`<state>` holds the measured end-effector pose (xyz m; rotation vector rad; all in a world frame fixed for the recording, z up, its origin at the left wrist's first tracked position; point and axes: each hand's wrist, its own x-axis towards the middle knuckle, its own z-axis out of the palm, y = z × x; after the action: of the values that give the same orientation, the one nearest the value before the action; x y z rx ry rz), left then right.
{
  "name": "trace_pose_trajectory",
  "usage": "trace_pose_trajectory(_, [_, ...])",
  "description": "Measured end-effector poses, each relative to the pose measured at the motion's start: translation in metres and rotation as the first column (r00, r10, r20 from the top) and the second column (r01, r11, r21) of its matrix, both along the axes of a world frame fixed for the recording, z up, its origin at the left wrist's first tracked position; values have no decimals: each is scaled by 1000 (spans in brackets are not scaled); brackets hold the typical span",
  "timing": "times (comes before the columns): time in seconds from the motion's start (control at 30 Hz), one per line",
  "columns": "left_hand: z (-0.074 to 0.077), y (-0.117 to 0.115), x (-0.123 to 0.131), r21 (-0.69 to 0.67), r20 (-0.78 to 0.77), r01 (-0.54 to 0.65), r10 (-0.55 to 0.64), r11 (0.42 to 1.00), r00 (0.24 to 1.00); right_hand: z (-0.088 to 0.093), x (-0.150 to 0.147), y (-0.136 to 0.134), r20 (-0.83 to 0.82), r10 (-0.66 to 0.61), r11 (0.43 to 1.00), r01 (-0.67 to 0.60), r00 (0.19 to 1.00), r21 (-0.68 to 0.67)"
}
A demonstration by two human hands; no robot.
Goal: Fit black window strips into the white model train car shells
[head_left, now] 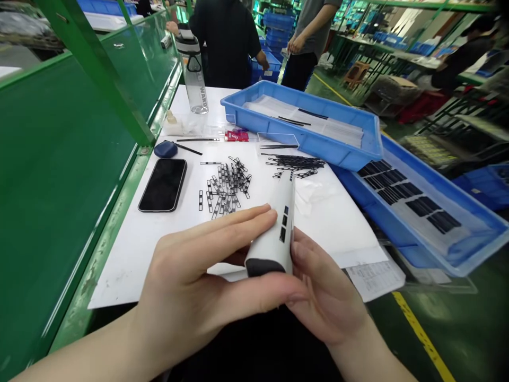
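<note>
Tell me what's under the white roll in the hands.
The white roll sits between the left hand and right hand, above a white sheet. The hands cover the sheet beneath it, so anything lying there cannot be seen.

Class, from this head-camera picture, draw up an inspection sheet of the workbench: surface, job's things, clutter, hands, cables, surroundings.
Surface: white sheet on a green workbench.
Job's things: white cylinder with a black end; black frame pieces in a loose heap, more black frame pieces beyond.
Clutter: phone, dark blue case, water bottle, red packet, black tweezers.
Hands: left hand and right hand both hold the cylinder, fingers around it.
Cables: nothing seen.
Surroundings: blue tray, second blue tray, two standing people, yellow floor line.
</note>
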<state>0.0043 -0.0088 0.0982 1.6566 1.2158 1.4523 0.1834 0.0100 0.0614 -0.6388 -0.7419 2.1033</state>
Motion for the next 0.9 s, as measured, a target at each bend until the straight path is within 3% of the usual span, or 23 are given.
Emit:
trace_pose_trajectory(0.1, [8,2,-2,-50,46,-51,53,997,998,6,15,0,211,102,983,-131,972,131])
trace_pose_trajectory(0.13, [11,3,-3,-90,56,-79,84,993,995,9,22,0,348,69,960,-157,935,230])
trace_pose_trajectory(0.17, [13,3,-5,-145,70,-95,105,985,992,13,28,1,476,-56,915,-145,878,376])
trace_pose_trajectory(0.2, [16,4,-6,-201,97,-95,116,975,989,17,34,3,542,-263,818,-113,798,564])
trace_pose_trajectory(0.23, [17,5,-7,-245,132,-79,114,966,985,21,38,6,508,-496,649,-87,704,755])
trace_pose_trajectory(0.27, [19,6,-7,-277,163,-53,102,959,981,25,40,10,392,-687,434,-86,612,897])
trace_pose_trajectory(0.3, [19,7,-8,-297,186,-27,86,954,979,28,39,16,251,-796,225,-115,552,968])
trace_pose_trajectory(0.33, [19,9,-7,-299,195,-9,70,954,978,31,37,23,143,-830,61,-166,540,984])
trace_pose_trajectory(0.37, [19,10,-7,-293,187,-6,64,956,980,33,34,30,85,-824,-49,-220,560,974])
trace_pose_trajectory(0.4, [19,12,-6,-282,172,-10,61,960,983,33,29,38,63,-806,-115,-260,589,959])
trace_pose_trajectory(0.5, [17,17,-5,-259,138,-21,59,966,989,30,16,57,2,-766,-183,-220,643,958])
trace_pose_trajectory(0.63, [15,23,-3,-266,195,-4,58,964,979,22,10,65,-54,-769,-174,-128,637,976])
trace_pose_trajectory(0.77, [15,24,-1,-273,284,18,62,962,957,21,8,64,-44,-773,-163,-130,633,978])
trace_pose_trajectory(0.9, [17,24,0,-250,277,9,62,968,959,21,6,62,-55,-796,-152,-110,603,982])
